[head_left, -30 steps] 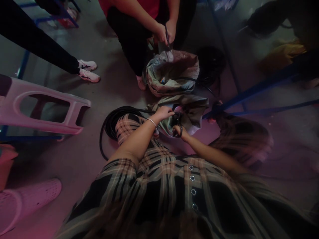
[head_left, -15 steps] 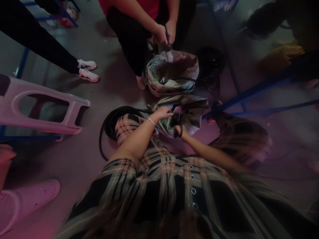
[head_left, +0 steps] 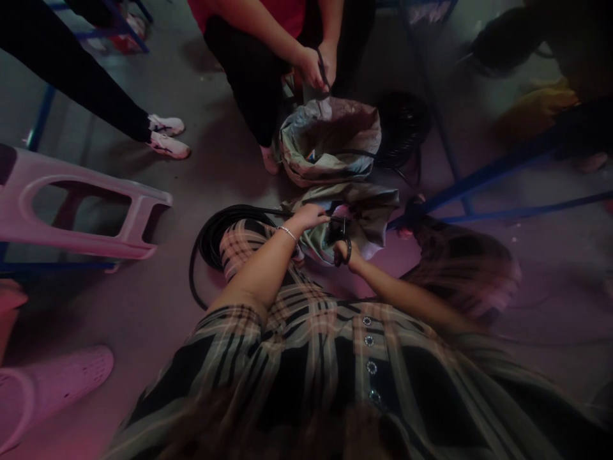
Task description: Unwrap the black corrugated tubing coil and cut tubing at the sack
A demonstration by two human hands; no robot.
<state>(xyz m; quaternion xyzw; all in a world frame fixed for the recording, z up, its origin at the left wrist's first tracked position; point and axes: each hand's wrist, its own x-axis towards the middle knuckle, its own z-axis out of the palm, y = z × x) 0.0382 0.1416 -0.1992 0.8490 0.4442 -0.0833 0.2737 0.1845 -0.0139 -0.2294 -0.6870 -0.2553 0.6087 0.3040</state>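
Over the near sack (head_left: 373, 214), my left hand (head_left: 311, 217) is closed on a black cable that runs back to a dark coil (head_left: 211, 239) beside my left knee. My right hand (head_left: 345, 251) is wrapped round the black handles of scissors (head_left: 348, 248), whose blades point up near the cable's end by my left fingers. Whether the blades touch the cable is too small to tell. The contents of the near sack are mostly hidden in shadow.
Across from me, another person's hands (head_left: 318, 67) hold a dark tool or cable above an open sack (head_left: 330, 169). A second coil (head_left: 405, 124) lies behind it. Pink stool (head_left: 86, 239) and pink basket (head_left: 62, 383) stand left; a blue frame bar (head_left: 460, 188) crosses the right.
My left hand has shifted very slightly left along with the whole view. Both hands keep their holds, and the other person's dark item tilts a little differently.
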